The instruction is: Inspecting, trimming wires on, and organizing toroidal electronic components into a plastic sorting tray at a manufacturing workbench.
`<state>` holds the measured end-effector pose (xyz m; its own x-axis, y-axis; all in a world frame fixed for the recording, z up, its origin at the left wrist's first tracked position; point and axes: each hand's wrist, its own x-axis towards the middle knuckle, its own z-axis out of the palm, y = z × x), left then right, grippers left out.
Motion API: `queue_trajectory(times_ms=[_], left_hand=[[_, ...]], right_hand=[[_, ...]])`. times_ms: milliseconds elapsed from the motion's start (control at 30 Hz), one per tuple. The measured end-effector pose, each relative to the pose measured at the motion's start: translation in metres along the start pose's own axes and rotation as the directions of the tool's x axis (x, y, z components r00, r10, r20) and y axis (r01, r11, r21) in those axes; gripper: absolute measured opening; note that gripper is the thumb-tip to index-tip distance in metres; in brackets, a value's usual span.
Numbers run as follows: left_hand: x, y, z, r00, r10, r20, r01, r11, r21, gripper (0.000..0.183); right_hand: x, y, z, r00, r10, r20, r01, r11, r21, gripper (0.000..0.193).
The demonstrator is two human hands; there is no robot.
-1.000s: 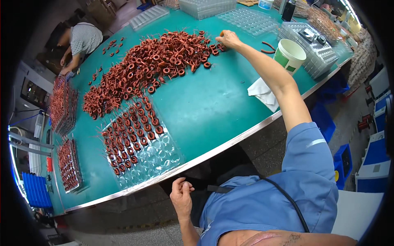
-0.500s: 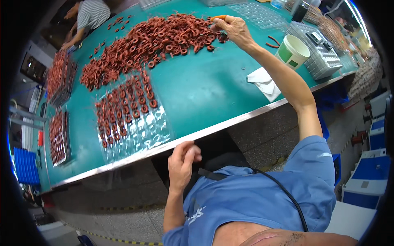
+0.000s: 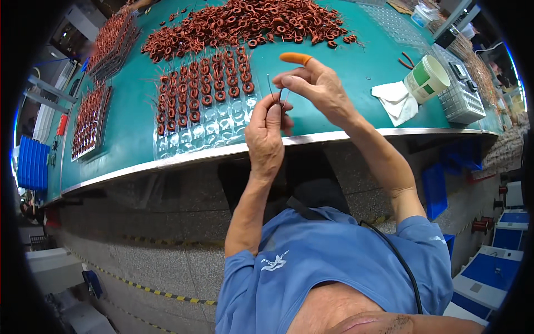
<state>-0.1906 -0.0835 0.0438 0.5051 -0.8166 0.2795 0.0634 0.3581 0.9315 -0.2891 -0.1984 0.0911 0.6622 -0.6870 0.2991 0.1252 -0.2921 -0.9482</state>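
My left hand (image 3: 266, 138) is closed in front of the table's near edge, thumb against fingers. It pinches a small wire-wound ring coil, mostly hidden by the fingers; a thin dark wire lead (image 3: 270, 84) sticks up from it. Over it is my right hand (image 3: 325, 92), an orange finger cot (image 3: 295, 58) on its outstretched index finger. Its thumb lies against the middle finger, where a second lead meets it. Left of my hands, a clear blister tray (image 3: 208, 133) carries rows of red-brown ring coils (image 3: 207, 89), its near pockets bare. Behind it spreads a large pile of loose coils (image 3: 261, 22).
Filled trays stand at the left, one a tall stack (image 3: 114, 47). At right are red-handled pliers (image 3: 407, 60), a white-green bucket (image 3: 427, 79), a white cloth (image 3: 396, 103) and stacked trays (image 3: 459, 94). Blue bins (image 3: 434, 192) sit below the table. Another person's arm shows at the far left.
My right hand has come back from the pile to my left hand. My left hand has risen to the table edge and now holds a coil. The view has shifted.
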Motion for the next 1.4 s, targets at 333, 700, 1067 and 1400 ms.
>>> queue_trajectory(times_ms=[333,700,1067,1400], left_hand=[[-0.026,0.013,-0.023,0.917,-0.222,0.332,0.371,0.781,-0.502,0.035],[-0.012,0.004,-0.009,0.978,-0.203,0.055,0.207,0.886,-0.414,0.026],[-0.024,0.008,-0.011,0.989,-0.137,0.047,0.144,0.91,-0.388,0.025],[-0.023,0.01,-0.016,0.995,-0.058,0.075,0.045,0.984,0.174,0.02]], right_hand=[[-0.012,-0.011,0.006,0.98,-0.139,0.143,0.187,0.888,-0.421,0.025],[-0.025,-0.026,0.009,0.677,-0.669,0.305,0.649,0.349,-0.676,0.006],[-0.021,0.019,0.005,0.978,0.204,0.047,-0.21,0.954,0.216,0.028],[-0.04,-0.012,0.018,0.679,-0.706,0.199,0.633,0.427,-0.646,0.005]])
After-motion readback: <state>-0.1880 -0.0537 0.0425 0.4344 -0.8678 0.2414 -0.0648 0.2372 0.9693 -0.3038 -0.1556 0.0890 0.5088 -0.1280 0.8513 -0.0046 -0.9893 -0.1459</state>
